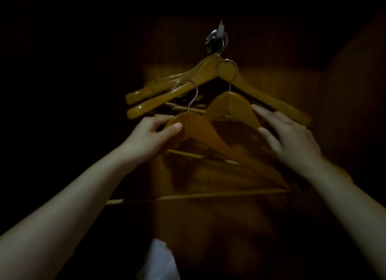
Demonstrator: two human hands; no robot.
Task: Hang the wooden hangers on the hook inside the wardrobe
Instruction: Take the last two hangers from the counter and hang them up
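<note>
Inside a dark wardrobe, a small hook on the back wall carries several wooden hangers by their metal hooks. My left hand grips the top of a wooden hanger just left of its metal hook, thumb on the front face. A second free hanger is higher and to the right; its metal hook curves up in front of the hung ones. My right hand has straight, spread fingers touching that hanger's right shoulder. Whether it holds it is unclear.
The brown wooden back panel of the wardrobe fills the middle of the view. A pale white thing shows at the bottom centre. Left and upper areas are too dark to make out.
</note>
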